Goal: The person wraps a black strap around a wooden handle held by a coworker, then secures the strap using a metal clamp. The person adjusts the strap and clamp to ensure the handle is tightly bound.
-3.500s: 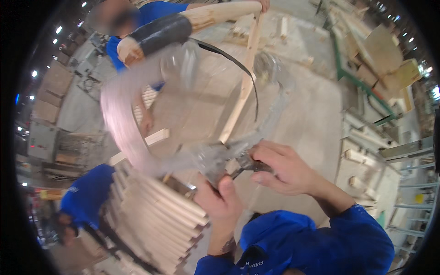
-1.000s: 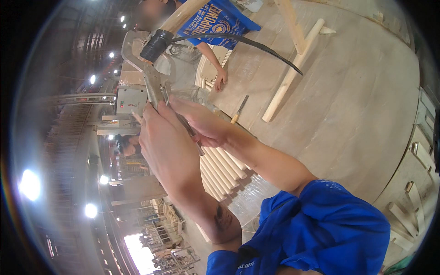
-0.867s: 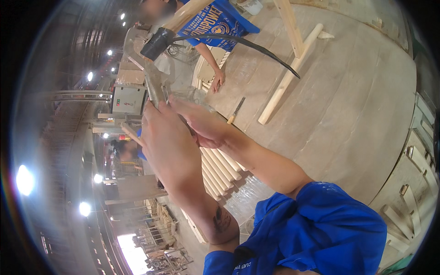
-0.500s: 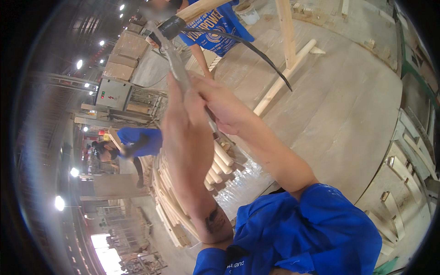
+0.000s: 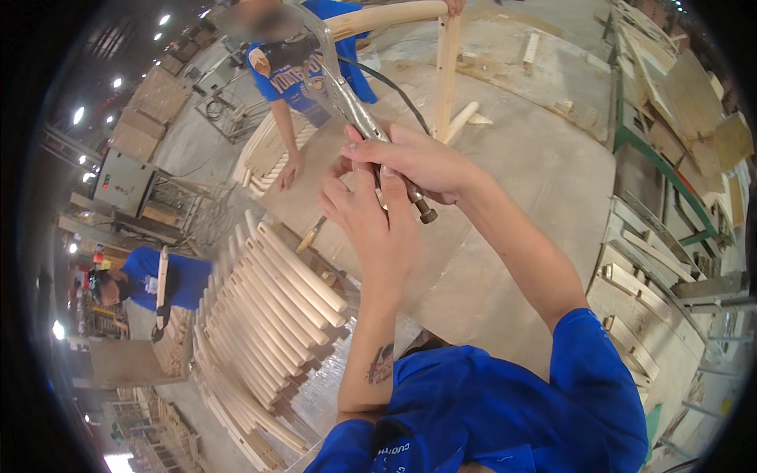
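Both hands are on a pair of metal locking clamp pliers (image 5: pixel 359 114), whose long jaws reach up toward a curved wooden rail (image 5: pixel 386 19). Whether the jaws grip the rail, I cannot tell. My left hand (image 5: pixel 374 209) has its fingers wrapped round the handles from below. Higher on the right side, my right hand (image 5: pixel 426 162) closes round the same handles, its thumb lying along the metal. The adjusting screw pokes out beneath my right palm. A thin black hose or strap (image 5: pixel 394 87) hangs behind the pliers.
The rail joins an upright wooden post (image 5: pixel 447 75) standing over a wide table (image 5: pixel 512 189). A co-worker in a blue shirt (image 5: pixel 288 83) stands across from me. Left lies a stack of curved wooden pieces (image 5: pixel 268 315); another co-worker (image 5: pixel 165 280) is beyond. Machinery (image 5: pixel 662 165) lines the right.
The view has swung, bringing the wood stack and the pliers' screw end into sight. My hands appear lower and farther right, still on the pliers, with the left fingers now visible.
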Available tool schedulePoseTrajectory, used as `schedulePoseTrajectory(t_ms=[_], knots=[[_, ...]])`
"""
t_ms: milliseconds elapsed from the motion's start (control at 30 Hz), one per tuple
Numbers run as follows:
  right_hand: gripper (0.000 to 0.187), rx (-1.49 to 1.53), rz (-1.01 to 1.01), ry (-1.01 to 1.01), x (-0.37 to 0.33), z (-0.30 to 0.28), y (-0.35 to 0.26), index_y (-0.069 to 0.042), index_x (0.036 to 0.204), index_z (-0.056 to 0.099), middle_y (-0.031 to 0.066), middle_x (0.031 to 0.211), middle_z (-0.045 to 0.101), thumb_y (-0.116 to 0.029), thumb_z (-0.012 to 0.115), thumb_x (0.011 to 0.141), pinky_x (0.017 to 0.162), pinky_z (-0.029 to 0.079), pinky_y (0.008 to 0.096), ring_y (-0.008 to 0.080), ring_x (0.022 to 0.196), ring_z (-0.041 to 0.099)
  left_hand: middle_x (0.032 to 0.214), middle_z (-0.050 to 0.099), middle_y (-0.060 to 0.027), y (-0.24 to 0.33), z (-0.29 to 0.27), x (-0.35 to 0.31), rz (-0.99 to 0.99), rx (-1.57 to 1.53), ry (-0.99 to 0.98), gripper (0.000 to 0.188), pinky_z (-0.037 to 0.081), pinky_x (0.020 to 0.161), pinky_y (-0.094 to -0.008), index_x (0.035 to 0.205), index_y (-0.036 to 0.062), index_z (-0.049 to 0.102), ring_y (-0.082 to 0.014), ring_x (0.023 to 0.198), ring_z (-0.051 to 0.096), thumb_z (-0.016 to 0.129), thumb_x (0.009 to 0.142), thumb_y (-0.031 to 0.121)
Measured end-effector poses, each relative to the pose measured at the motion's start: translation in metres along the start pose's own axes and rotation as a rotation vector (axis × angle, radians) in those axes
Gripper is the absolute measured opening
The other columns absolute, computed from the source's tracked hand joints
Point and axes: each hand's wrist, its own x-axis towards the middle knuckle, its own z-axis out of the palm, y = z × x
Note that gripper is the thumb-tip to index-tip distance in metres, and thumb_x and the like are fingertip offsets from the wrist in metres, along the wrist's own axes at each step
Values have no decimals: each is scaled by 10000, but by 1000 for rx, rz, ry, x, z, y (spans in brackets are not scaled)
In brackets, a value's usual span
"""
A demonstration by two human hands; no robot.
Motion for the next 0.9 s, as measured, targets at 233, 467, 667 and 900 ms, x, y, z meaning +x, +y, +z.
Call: schedulePoseTrajectory(t_ms=[233, 467, 667, 900], knots=[[303, -134, -19, 123, 12, -1, -7, -36, 1107, 621, 42, 943, 659, -281, 690, 943, 610, 500, 238, 96, 799, 643, 1338, 555, -177, -55, 24, 2, -336, -780, 76, 532, 436, 1039, -381, 1441, -5, 483, -245, 1167, 546, 336, 1127, 398], [327, -248, -2, 155, 20, 0, -18, -9, 1173, 603, 60, 1010, 684, -192, 666, 910, 659, 482, 223, 87, 849, 627, 731, 513, 19, -53, 48, 5, -598, -1197, -56, 572, 337, 525, -247, 1089, 41, 587, -76, 601, 459, 275, 1120, 520], [395, -331, 29, 128, 30, 5, -34, 15, 1263, 563, 109, 1180, 710, -162, 659, 924, 616, 439, 200, 76, 864, 612, 783, 504, 9, -46, 58, 17, -427, -889, 221, 481, 338, 570, -262, 1011, 46, 581, -81, 666, 444, 322, 1128, 433], [550, -308, 120, 172, 34, 23, -49, -47, 1246, 652, 10, 1017, 681, -358, 818, 823, 780, 451, 275, 116, 945, 593, 679, 493, 2, -46, 60, 30, -329, -754, 366, 513, 325, 544, -283, 804, 26, 552, -97, 621, 448, 313, 1138, 332]])
